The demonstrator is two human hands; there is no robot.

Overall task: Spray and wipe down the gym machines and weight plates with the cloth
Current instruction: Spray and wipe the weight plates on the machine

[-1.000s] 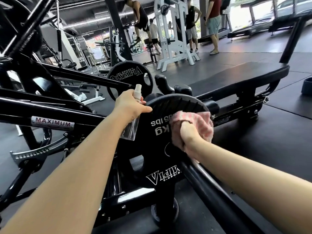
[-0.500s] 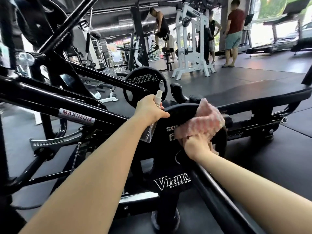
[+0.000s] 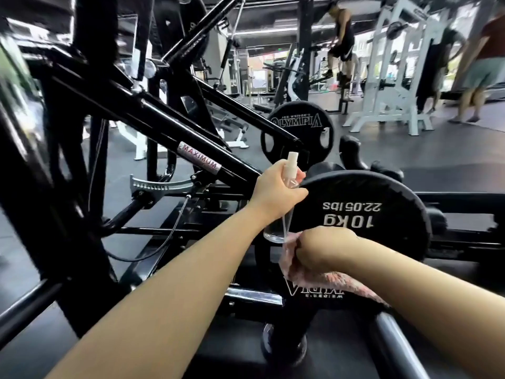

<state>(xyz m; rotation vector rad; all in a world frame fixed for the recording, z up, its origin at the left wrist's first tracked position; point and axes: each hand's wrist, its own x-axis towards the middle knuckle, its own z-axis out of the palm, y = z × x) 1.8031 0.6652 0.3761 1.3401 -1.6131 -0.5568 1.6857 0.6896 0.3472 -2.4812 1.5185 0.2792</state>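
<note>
Cloth (image 3: 328, 280) gripped in the right hand (image 3: 325, 246) wipes the weight plate's (image 3: 382, 214) lower face while the left hand (image 3: 276, 191) holds the spray bottle (image 3: 284, 203); its rim probably comes next.

We lose most of the pink cloth (image 3: 308, 277) behind the right hand (image 3: 325, 248) and forearm at lower centre, so we cannot make out how its fingers lie. The near weight plate (image 3: 382, 203) has its lower lettering partly covered by that cloth. The spray bottle (image 3: 284, 198) has its middle hidden inside the left hand (image 3: 276, 192). The people (image 3: 481, 64) at upper right are smeared, one cut by the edge. The black machine frame (image 3: 82, 132) blurs out at far left.
</note>
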